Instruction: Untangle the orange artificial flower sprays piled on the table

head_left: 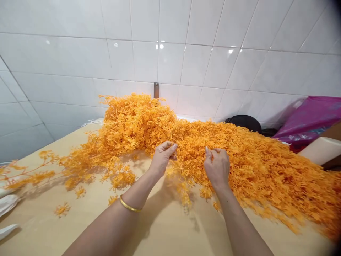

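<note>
My left hand (161, 159), with a gold bangle on its wrist, pinches the thin stem of an orange artificial foliage sprig (183, 190) between thumb and fingers. The sprig hangs below the fingertips and is slightly blurred. To its right is my right hand (217, 169), its fingers curled in toward the thumb in front of the foliage pile; anything between them is too small to make out. A big heap of the same orange foliage (266, 167) spreads behind and right of both hands, with a taller mound (135, 121) at the back left.
Loose orange pieces (62, 209) lie on the tan tabletop (101, 217). White items (7, 204) sit at the left edge. Behind the heap at right are a black round object (243, 122), purple fabric (311, 119) and a pale roll (321, 151). A tiled wall (170, 21) rises behind.
</note>
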Motion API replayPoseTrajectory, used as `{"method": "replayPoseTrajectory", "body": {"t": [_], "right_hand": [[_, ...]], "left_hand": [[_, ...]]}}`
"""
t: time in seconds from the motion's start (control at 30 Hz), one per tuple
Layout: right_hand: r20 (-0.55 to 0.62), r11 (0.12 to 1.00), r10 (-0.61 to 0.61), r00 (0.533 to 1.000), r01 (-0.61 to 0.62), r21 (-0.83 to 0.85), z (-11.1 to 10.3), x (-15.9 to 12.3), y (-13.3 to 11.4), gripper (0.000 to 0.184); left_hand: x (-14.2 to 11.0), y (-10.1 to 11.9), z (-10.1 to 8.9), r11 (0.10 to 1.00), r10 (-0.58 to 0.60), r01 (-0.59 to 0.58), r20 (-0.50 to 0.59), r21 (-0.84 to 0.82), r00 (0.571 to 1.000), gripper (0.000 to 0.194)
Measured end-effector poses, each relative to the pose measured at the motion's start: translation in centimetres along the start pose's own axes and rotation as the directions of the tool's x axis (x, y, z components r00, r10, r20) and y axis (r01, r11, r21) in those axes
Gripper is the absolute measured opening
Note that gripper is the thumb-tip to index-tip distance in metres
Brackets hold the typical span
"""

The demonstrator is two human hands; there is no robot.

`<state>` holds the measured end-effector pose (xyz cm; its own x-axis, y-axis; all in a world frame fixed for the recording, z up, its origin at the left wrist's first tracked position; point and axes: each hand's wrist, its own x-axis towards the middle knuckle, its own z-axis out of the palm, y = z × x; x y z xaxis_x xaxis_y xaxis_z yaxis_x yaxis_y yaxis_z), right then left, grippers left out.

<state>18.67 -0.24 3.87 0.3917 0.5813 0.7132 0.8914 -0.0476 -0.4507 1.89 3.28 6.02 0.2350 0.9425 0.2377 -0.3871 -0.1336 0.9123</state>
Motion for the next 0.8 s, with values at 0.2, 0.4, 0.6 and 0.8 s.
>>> {"method": "replayPoseTrajectory", "body": {"t": [0.2, 0.4, 0.6, 0.8], "right_hand": [[0.044, 0.938, 0.011, 0.999, -0.026, 0.345, -0.5, 0.7, -0.9, 0.025], [0.087, 0.938, 0.002, 0.996, -0.032, 0.346, -1.4, 4.2, -2.9, 0.02], [0.175, 0.7, -0.003, 0.985, -0.123, 0.703, -2.9, 5.3, -6.6, 0.032], [0.427, 0.73, -0.343, 0.837, -0.048, 0.682, -3.6, 5.3, -8.8, 0.021]], "left_hand": [[1.2, 6.1, 2.4, 0.953, 0.293, -0.292, 0.002, 0.074, 0.956, 0.017], [1.9, 6.9, 2.9, 0.937, 0.344, -0.348, -0.103, -0.017, 0.933, 0.019], [2.9, 5.8, 2.6, 0.943, 0.326, -0.333, -0.181, -0.007, 0.928, 0.02], [3.0, 5.5, 2.6, 0.958, 0.287, -0.284, -0.134, 0.039, 0.949, 0.026]]}}
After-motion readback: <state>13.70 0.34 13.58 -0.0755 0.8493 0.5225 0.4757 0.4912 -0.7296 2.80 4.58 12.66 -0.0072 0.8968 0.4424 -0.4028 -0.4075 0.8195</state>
